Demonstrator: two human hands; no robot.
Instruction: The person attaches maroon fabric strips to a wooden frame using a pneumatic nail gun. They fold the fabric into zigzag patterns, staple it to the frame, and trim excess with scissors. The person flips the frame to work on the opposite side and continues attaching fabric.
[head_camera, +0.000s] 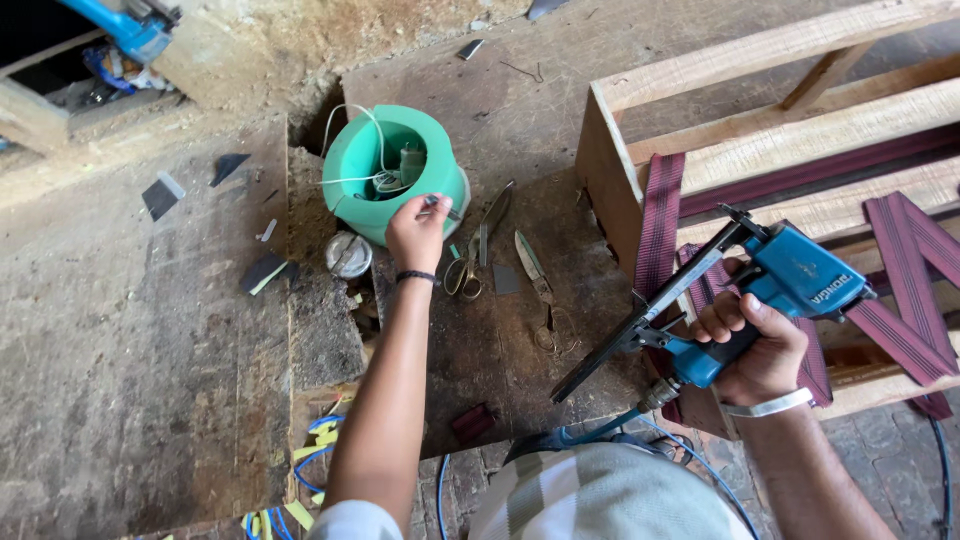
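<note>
While our right hand (757, 345) grips the blue staple gun (745, 300) by the wooden frame (800, 130), our left hand (417, 232) pinches a small grey thing (440, 206) — too small to tell — at the green tub's (385, 175) rim, near the scissors (472, 262).

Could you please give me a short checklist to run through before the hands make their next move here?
1. Right hand has a firm grip on the blue pneumatic staple gun: ok.
2. Blue air hose joined to the gun's base: ok.
3. Left hand holds a small thin metal item at the round green plastic container: ok, though what the item is cannot be told.
4. Metal scissors lie flat on the worn wooden workbench, apart from both hands: ok.
5. Maroon woven webbing strap draped over the pale wooden frame: ok; whether it is fastened, cannot tell.
</note>
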